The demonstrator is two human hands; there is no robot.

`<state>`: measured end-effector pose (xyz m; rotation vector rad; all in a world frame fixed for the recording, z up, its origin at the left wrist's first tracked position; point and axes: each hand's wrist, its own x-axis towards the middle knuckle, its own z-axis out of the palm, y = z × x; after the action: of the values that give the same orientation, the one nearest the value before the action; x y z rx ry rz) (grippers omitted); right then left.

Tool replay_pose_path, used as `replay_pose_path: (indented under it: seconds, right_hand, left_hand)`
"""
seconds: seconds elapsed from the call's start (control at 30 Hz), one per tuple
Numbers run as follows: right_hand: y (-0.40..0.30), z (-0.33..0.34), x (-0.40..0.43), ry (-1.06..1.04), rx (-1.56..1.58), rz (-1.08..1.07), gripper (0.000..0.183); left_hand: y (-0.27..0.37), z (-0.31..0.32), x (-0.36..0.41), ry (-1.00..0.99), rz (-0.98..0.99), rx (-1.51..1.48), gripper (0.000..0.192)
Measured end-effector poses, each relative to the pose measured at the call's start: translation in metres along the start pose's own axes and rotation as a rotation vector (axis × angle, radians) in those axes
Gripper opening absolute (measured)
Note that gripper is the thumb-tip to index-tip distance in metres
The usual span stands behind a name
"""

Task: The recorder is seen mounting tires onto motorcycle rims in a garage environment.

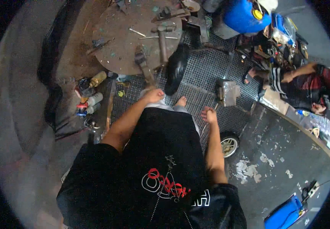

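Observation:
My left hand (153, 96) is at the front of my light trousers, with its fingers curled; whether anything is inside them is hidden. Lower and out to the side hangs my right hand (209, 115), its fingers loosely bent and apart, with nothing seen in it. A black tyre (178, 70) stands just beyond my left hand. Past it is a worn round tabletop (119, 54). On that lie a hammer (162, 47), a thin metal rod (137, 32) and a flat tool (145, 64), too blurred to name, pointing towards me.
A metal block-like stand (229, 93) is on the grid mat (202, 71). A small spoked wheel (229, 146) is beside my right forearm. Another person (299, 83) sits at the right. Bottles (97, 79) stand at the left. A blue drum (243, 17) is at the back right.

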<state>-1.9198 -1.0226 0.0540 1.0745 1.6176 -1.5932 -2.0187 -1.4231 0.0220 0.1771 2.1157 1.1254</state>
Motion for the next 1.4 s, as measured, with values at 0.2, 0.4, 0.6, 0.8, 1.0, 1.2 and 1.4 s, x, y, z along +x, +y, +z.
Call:
replay_pose_path:
  seconds: [0.2,0.4,0.6,0.8,1.0,1.2,1.4]
  right_hand:
    - [-0.01,-0.035,-0.016,0.151,0.129,-0.083,0.03]
    - [0.059,-0.053,-0.032,0.194,0.329,-0.068,0.02]
    - [0.21,-0.025,-0.053,0.232,0.469,0.281,0.027]
    - [0.236,0.011,-0.043,0.23,0.134,0.049,0.039]
    - [0.201,-0.033,-0.009,0.209,-0.127,-0.229,0.039]
    - [0.067,-0.075,-0.04,0.227,0.319,-0.006,0.028]
    - [0.081,-0.104,-0.03,0.168,0.331,-0.035,0.028]
  left_hand:
    - [0.057,-0.012,-0.022,-0.046,-0.129,0.325,0.031]
    - [0.052,0.004,-0.004,-0.139,-0.129,0.376,0.033]
    - [0.091,0.021,0.005,-0.254,-0.206,0.335,0.04]
    - [0.09,0.0,0.012,-0.194,-0.206,0.202,0.038]
    - [0.085,-0.008,0.0,-0.128,-0.186,0.169,0.034]
    - [0.062,0.003,-0.022,-0.034,-0.21,0.058,0.032]
    - [0.08,0.045,-0.025,-0.011,-0.207,0.071,0.029]
